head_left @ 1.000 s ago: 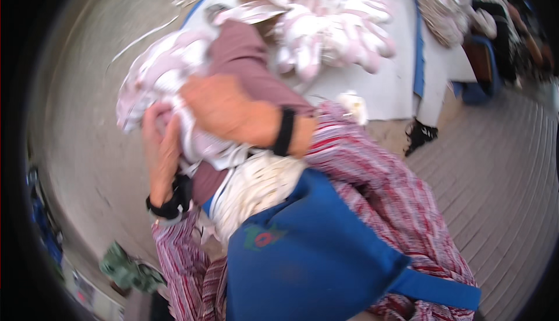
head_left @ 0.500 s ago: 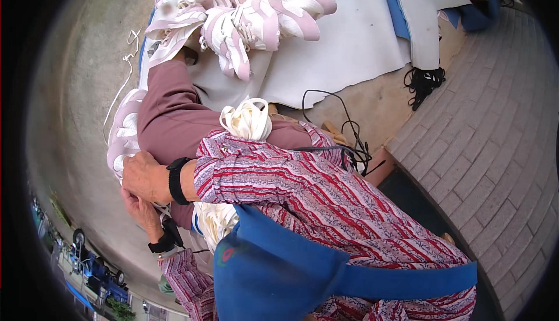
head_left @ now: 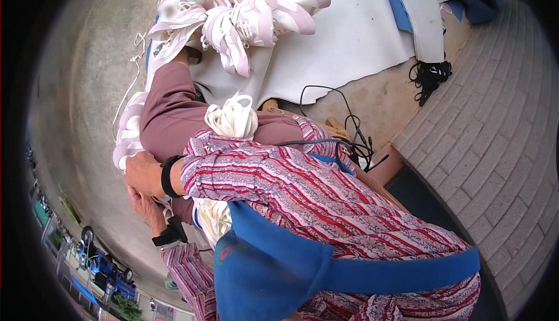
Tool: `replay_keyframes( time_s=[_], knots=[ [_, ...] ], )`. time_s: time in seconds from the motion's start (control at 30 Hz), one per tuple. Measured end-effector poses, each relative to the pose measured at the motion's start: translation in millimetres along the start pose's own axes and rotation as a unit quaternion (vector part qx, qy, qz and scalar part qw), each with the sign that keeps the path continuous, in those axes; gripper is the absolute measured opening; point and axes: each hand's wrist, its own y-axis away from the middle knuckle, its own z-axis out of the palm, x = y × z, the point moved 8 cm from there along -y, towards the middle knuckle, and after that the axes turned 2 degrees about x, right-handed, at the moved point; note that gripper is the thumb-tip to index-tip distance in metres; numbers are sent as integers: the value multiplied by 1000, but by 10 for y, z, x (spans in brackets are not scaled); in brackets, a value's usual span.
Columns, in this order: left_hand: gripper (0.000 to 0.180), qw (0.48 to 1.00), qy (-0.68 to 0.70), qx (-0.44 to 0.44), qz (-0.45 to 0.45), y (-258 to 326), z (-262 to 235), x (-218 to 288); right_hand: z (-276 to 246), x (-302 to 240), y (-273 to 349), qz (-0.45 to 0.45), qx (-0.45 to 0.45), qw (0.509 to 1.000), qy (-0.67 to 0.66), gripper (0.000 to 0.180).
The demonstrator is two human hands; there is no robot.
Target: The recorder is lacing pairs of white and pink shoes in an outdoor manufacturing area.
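My right hand [head_left: 145, 174], a black band at its wrist, is curled over the near end of a pink-and-white sneaker [head_left: 129, 123] beside my knee. Just below it and touching it is my left hand [head_left: 145, 209], with bent fingers; what they pinch is hidden. White lace shows beside the left wrist. One bundle of cream shoelaces [head_left: 233, 117] rests on my thigh; another bundle of laces [head_left: 213, 216] lies by the blue apron [head_left: 273, 268]. My hands cover part of the sneaker.
A heap of pink-and-white sneakers [head_left: 256, 18] lies on a white sheet [head_left: 343, 35] beyond my leg. A loose white lace [head_left: 135, 76] trails on the floor. Black cord [head_left: 355, 137] crosses near my lap. Black laces [head_left: 430, 82] lie beside grey paving [head_left: 489, 134]. A blue vehicle [head_left: 105, 268] stands farther off.
The view has shifted slightly. Both hands stay together at the end of the sneaker, with only a small change in the left fingers.
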Motion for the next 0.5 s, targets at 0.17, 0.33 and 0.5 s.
replay_keyframes(
  time_s=[0.17,0.33,0.5],
  knots=[
    [38,999,-39,25,14,41,16,25,-9,-147,67,-32,-1,998,62,17],
    [39,998,-58,29,9,63,-117,-82,-116,-270,65,-63,4,997,54,16],
    [40,991,-117,15,61,99,-75,-12,-245,-295,69,-82,11,995,50,16]
  ],
)
